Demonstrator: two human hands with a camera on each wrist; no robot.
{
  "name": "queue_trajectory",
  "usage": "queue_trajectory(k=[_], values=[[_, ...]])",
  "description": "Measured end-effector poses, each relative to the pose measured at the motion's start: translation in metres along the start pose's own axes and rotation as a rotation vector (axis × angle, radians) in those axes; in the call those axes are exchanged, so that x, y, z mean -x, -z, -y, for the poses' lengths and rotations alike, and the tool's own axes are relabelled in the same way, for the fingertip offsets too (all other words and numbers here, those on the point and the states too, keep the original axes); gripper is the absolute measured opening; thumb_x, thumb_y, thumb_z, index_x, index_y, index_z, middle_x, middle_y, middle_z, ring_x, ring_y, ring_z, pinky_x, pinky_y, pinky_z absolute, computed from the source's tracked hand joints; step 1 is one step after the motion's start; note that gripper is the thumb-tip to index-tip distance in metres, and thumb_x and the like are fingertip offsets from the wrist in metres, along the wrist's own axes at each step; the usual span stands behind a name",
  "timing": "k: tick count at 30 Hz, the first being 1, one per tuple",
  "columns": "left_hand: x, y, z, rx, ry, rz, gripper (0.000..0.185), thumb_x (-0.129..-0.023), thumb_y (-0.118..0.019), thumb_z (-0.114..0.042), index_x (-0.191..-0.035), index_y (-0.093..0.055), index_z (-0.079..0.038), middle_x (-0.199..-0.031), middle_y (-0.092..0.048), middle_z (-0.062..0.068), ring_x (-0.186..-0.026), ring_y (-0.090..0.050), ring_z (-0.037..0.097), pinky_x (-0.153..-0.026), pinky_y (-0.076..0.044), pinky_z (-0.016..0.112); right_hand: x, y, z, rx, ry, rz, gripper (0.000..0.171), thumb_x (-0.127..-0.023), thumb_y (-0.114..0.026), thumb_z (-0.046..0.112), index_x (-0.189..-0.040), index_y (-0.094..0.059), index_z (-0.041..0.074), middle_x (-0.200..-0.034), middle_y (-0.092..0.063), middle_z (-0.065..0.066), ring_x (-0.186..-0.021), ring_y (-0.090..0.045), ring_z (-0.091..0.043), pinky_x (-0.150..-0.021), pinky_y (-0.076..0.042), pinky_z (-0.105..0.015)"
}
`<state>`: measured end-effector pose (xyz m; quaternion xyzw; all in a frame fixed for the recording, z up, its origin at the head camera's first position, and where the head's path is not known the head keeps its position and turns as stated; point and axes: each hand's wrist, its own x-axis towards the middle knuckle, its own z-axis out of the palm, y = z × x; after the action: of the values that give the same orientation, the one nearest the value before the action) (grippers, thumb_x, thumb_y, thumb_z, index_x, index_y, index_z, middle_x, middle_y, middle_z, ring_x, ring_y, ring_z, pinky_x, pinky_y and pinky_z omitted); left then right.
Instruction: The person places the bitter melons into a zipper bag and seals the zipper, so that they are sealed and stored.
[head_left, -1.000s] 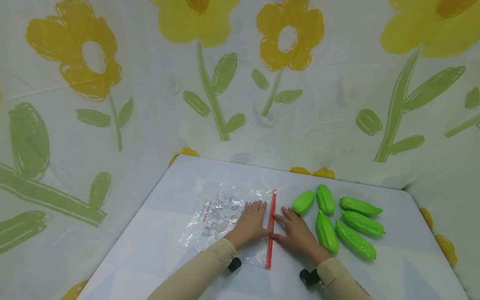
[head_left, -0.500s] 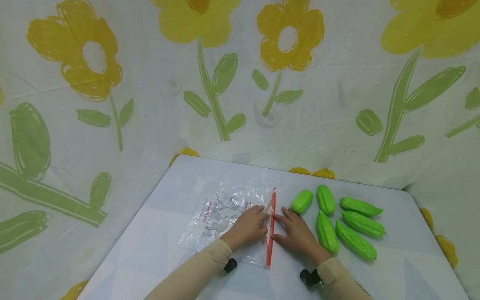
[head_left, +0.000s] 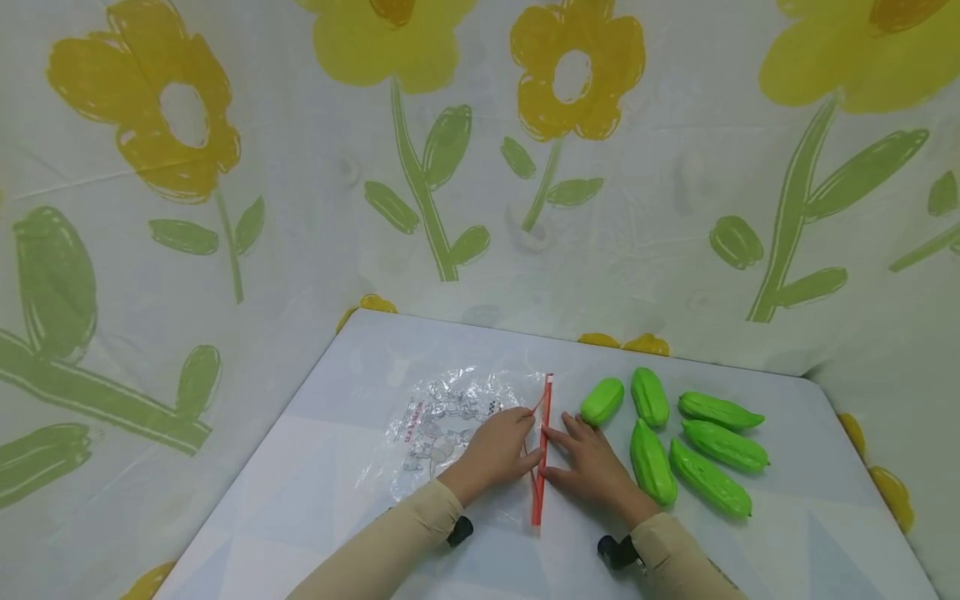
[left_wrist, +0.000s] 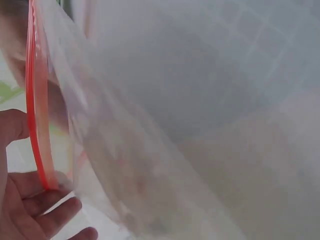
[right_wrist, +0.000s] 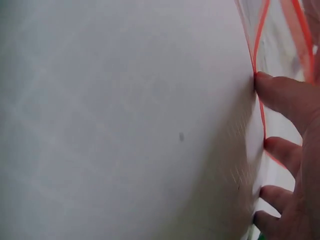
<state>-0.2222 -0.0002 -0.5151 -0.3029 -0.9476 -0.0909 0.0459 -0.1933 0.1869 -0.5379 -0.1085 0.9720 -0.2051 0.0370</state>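
Observation:
A clear zip bag (head_left: 442, 425) with printed figures lies on the table, its red zip strip (head_left: 546, 425) facing right. The bag's mouth is parted, with one red edge bent away to the left. My left hand (head_left: 491, 450) is over the bag and holds that bent edge; in the left wrist view the strip (left_wrist: 36, 100) runs between thumb and fingers. Across the mouth, my right hand (head_left: 592, 462) presses the other edge down with extended fingers. In the right wrist view its thumb (right_wrist: 280, 92) and forefinger touch the red line. The left fingertips are partly hidden behind the film.
Several bright green, ridged, gourd-like vegetables (head_left: 723, 446) lie right of the right hand. The closest one to the bag (head_left: 602, 402) sits beside its fingertips. A flower-printed curtain (head_left: 637, 275) stands behind the table (head_left: 322, 400). Dark wrist cameras (head_left: 617, 552) sit under both wrists.
The left hand has drawn back slightly to the left, and the red edges, together before, have parted. The nearest green vegetable shifted slightly left. The right hand has stayed in place.

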Motion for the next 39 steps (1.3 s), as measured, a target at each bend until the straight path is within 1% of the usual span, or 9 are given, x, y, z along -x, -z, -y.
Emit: queue_trajectory(k=[7,11,13,16,19,23,28,31,39], values=[[0.000,0.021,-0.002,-0.047,0.041,-0.112,0.065,-0.083,-0.059,-0.049,-0.129,-0.052,-0.005,-0.128,-0.052,0.007,-0.114,-0.053,0.020,-0.099,-0.043,0.032,-0.005,-0.005,0.001,0.049,0.014,-0.015,0.087,-0.063,-0.062,0.075,-0.133,-0.052,0.024,-0.150,-0.030,-0.010,-0.138,-0.020,-0.035,-0.109,-0.014,-0.058],[0.001,0.033,-0.001,-0.035,0.069,-0.181,0.066,-0.081,-0.063,-0.048,-0.129,-0.050,-0.004,-0.127,-0.050,0.007,-0.115,-0.051,0.020,-0.101,-0.041,0.034,-0.006,-0.004,0.002,0.079,0.010,-0.005,0.086,-0.063,-0.066,0.072,-0.132,-0.052,0.022,-0.150,-0.029,-0.011,-0.138,-0.020,-0.035,-0.110,-0.014,-0.058],[0.001,0.036,0.001,-0.010,0.085,-0.194,0.066,-0.080,-0.065,-0.047,-0.128,-0.050,-0.005,-0.126,-0.050,0.007,-0.115,-0.051,0.020,-0.100,-0.042,0.034,-0.006,-0.002,0.004,0.081,0.007,0.001,0.085,-0.063,-0.069,0.068,-0.132,-0.052,0.021,-0.149,-0.030,-0.012,-0.138,-0.020,-0.036,-0.109,-0.013,-0.059],[0.002,0.037,0.004,0.029,0.100,-0.174,0.068,-0.079,-0.066,-0.048,-0.129,-0.049,-0.006,-0.126,-0.049,0.007,-0.113,-0.052,0.020,-0.098,-0.044,0.035,-0.006,0.001,0.007,0.078,-0.008,0.016,0.084,-0.063,-0.072,0.064,-0.132,-0.052,0.021,-0.150,-0.029,-0.012,-0.138,-0.019,-0.036,-0.109,-0.012,-0.059],[0.005,0.033,0.007,0.043,0.105,-0.110,0.074,-0.078,-0.066,-0.051,-0.133,-0.047,-0.007,-0.131,-0.047,0.007,-0.115,-0.051,0.020,-0.097,-0.045,0.035,-0.007,-0.002,0.010,0.081,-0.007,0.011,0.084,-0.064,-0.068,0.067,-0.133,-0.051,0.021,-0.150,-0.029,-0.012,-0.138,-0.018,-0.036,-0.108,-0.012,-0.061],[0.010,0.028,0.011,0.058,0.082,-0.015,0.084,-0.077,-0.066,-0.053,-0.141,-0.038,-0.006,-0.142,-0.039,0.009,-0.126,-0.043,0.023,-0.102,-0.040,0.037,-0.007,-0.007,0.015,0.092,0.006,-0.007,0.090,-0.066,-0.061,0.073,-0.136,-0.049,0.019,-0.150,-0.030,-0.007,-0.139,-0.016,-0.036,-0.107,-0.010,-0.064],[0.014,0.022,0.014,0.105,0.065,0.059,0.090,-0.077,-0.066,-0.054,-0.144,-0.031,-0.005,-0.148,-0.032,0.010,-0.131,-0.038,0.025,-0.105,-0.035,0.038,-0.009,-0.006,0.019,0.085,0.009,0.023,0.093,-0.067,-0.063,0.070,-0.142,-0.041,0.019,-0.151,-0.029,-0.004,-0.140,-0.014,-0.034,-0.107,-0.007,-0.065],[0.015,0.020,0.014,0.109,0.075,0.059,0.091,-0.077,-0.065,-0.056,-0.144,-0.031,-0.005,-0.146,-0.034,0.009,-0.129,-0.040,0.025,-0.104,-0.037,0.037,-0.013,-0.001,0.016,0.088,0.009,0.063,0.094,-0.067,-0.065,0.069,-0.144,-0.037,0.023,-0.152,-0.026,-0.004,-0.141,-0.012,-0.034,-0.106,-0.008,-0.066],[0.014,0.019,0.014,0.105,0.102,-0.019,0.094,-0.074,-0.068,-0.056,-0.143,-0.031,-0.004,-0.141,-0.038,0.010,-0.120,-0.048,0.025,-0.097,-0.044,0.039,-0.018,0.011,0.005,0.073,0.009,0.114,0.090,-0.067,-0.070,0.062,-0.143,-0.039,0.024,-0.152,-0.024,-0.008,-0.140,-0.012,-0.035,-0.106,-0.008,-0.066]])
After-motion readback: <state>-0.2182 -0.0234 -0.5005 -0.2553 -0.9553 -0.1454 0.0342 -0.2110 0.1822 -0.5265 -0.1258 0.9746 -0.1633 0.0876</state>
